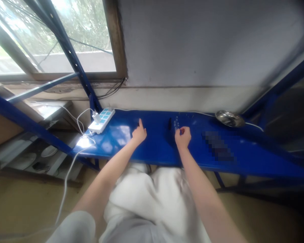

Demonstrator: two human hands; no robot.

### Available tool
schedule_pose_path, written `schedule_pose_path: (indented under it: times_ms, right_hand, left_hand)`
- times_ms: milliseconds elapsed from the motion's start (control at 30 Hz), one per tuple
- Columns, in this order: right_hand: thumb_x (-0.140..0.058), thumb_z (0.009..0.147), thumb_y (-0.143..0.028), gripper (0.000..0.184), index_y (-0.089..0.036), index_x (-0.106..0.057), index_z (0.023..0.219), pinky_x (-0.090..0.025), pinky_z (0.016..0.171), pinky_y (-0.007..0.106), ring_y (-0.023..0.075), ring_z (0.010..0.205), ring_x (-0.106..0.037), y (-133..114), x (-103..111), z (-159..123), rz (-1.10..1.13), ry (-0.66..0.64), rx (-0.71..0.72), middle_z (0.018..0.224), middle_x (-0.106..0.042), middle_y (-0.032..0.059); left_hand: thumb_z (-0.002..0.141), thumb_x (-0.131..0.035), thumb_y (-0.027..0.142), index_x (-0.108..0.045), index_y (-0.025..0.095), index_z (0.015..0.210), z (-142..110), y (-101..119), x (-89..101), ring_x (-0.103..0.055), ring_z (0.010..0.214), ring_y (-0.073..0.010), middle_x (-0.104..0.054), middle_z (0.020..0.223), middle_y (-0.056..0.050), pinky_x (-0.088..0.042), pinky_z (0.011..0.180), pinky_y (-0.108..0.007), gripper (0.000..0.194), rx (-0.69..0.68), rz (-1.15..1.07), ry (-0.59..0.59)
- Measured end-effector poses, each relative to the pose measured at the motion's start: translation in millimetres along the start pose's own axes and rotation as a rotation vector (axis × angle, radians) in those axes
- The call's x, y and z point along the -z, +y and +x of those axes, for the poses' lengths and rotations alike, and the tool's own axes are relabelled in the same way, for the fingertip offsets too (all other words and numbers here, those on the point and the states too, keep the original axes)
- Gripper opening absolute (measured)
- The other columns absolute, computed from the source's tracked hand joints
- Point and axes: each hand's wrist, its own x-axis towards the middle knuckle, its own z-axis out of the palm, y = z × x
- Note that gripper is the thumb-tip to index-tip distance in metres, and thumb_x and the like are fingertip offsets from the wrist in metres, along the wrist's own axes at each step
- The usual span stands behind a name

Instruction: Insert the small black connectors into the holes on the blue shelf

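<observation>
Small clear pieces (176,122) blur beside the curled right hand (183,137)

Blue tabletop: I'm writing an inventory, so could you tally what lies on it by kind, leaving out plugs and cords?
Power strip: 1
Shiny metal dish: 1
Small black object: 1
Dark pixelated object: 1
Total: 4, without the clear bits by the right hand, too small to count.
</observation>
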Motion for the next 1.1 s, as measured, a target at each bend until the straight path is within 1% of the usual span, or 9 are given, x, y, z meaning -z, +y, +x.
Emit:
schedule_pose_path:
  times_ms: [100, 267, 333, 400, 533, 633, 800, 933, 1100]
  right_hand:
    - [-0.042, 0.077, -0.029, 0.010, -0.019, -0.043, 0.076, -0.039, 0.063, 0.027, 0.0144, 0.064, -0.047, -0.5, 0.3, -2.3, 0.021, 0.034, 0.081, 0.068, -0.047, 0.0009]
    - [-0.043, 0.079, -0.029, 0.014, -0.020, -0.039, 0.069, -0.037, 0.057, 0.025, 0.0119, 0.058, -0.042, -11.7, -3.3, -8.1, 0.130, -0.005, 0.287, 0.063, -0.042, -0.0011]
    - [-0.041, 0.081, -0.031, 0.015, -0.020, -0.041, 0.070, -0.036, 0.056, 0.024, 0.0117, 0.058, -0.042, -24.0, -7.9, -12.4, 0.171, -0.067, 0.298, 0.064, -0.044, -0.0009]
    - [-0.040, 0.083, -0.033, 0.017, -0.019, -0.045, 0.076, -0.036, 0.057, 0.024, 0.0123, 0.059, -0.044, -39.0, -15.1, -17.2, 0.168, -0.177, 0.268, 0.066, -0.048, 0.0000]
    - [-0.029, 0.088, -0.040, 0.033, -0.018, -0.049, 0.072, -0.036, 0.061, 0.027, 0.0141, 0.063, -0.048, -62.1, -34.6, -26.5, 0.086, -0.328, 0.227, 0.071, -0.053, 0.0037]
    - [-0.024, 0.090, -0.043, 0.042, -0.019, -0.044, 0.061, -0.034, 0.058, 0.026, 0.0136, 0.058, -0.045, -65.3, -46.0, -33.5, 0.101, -0.396, 0.189, 0.062, -0.050, 0.0020]
    - [-0.029, 0.088, -0.045, 0.041, -0.020, -0.043, 0.059, -0.033, 0.055, 0.024, 0.0123, 0.054, -0.042, -59.5, -48.1, -41.7, 0.214, -0.353, 0.168, 0.057, -0.047, -0.0004]
    - [-0.030, 0.088, -0.043, 0.037, -0.019, -0.049, 0.067, -0.037, 0.060, 0.025, 0.0135, 0.061, -0.048, -59.7, -43.9, -44.0, 0.259, -0.304, 0.186, 0.065, -0.054, 0.0019]
    - [-0.032, 0.087, -0.042, 0.033, -0.018, -0.054, 0.081, -0.042, 0.068, 0.028, 0.0163, 0.073, -0.054, -59.3, -45.7, -45.9, 0.302, -0.331, 0.193, 0.080, -0.060, 0.0059]
  left_hand:
    - [0.087, -0.035, 0.027, -0.017, 0.011, 0.139, 6.6, -1.6, -2.9, -0.063, 0.082, -0.0271, -0.062, 0.090, -0.019, -0.044, 0.073, -0.035, 0.057, -0.012, 0.069, -0.005]
    - [0.087, -0.033, 0.016, -0.043, 0.013, 0.120, 12.9, -6.2, -2.8, -0.061, 0.085, -0.0223, -0.060, 0.098, -0.016, -0.044, 0.074, -0.030, 0.034, -0.117, 0.048, 0.017]
    - [0.086, -0.037, 0.016, -0.048, 0.016, 0.108, 9.6, -5.8, -5.5, -0.061, 0.079, -0.0182, -0.062, 0.088, -0.011, -0.044, 0.071, -0.027, 0.025, -0.195, -0.151, -0.004]
    - [0.087, -0.038, 0.018, -0.049, 0.018, 0.101, 3.2, -3.4, -11.3, -0.059, 0.065, -0.0126, -0.061, 0.077, -0.004, -0.044, 0.064, -0.024, 0.017, -0.228, -0.473, -0.013]
    - [0.086, -0.040, 0.023, -0.045, 0.018, 0.095, -12.2, 2.3, -24.8, -0.047, 0.040, -0.0042, -0.057, 0.070, 0.002, -0.037, 0.045, -0.018, 0.011, -0.098, -1.101, -0.040]
    - [0.084, -0.045, 0.027, -0.046, 0.017, 0.093, -22.0, 2.6, -28.5, -0.048, 0.039, -0.0039, -0.057, 0.071, 0.001, -0.032, 0.040, -0.017, 0.014, -0.072, -1.307, -0.086]
    - [0.080, -0.052, 0.037, -0.048, 0.015, 0.093, -30.8, 1.1, -26.6, -0.051, 0.040, -0.0050, -0.060, 0.069, 0.000, -0.030, 0.040, -0.017, 0.026, -0.070, -1.372, -0.130]
    - [0.080, -0.050, 0.045, -0.048, 0.014, 0.082, -29.9, 1.1, -28.5, -0.050, 0.039, -0.0056, -0.060, 0.063, -0.001, -0.031, 0.041, -0.018, 0.032, 0.009, -1.346, -0.074]
    - [0.079, -0.050, 0.047, -0.047, 0.014, 0.079, -26.0, -2.2, -33.1, -0.049, 0.040, -0.0049, -0.059, 0.061, 0.000, -0.033, 0.044, -0.018, 0.034, 0.098, -1.442, 0.000]
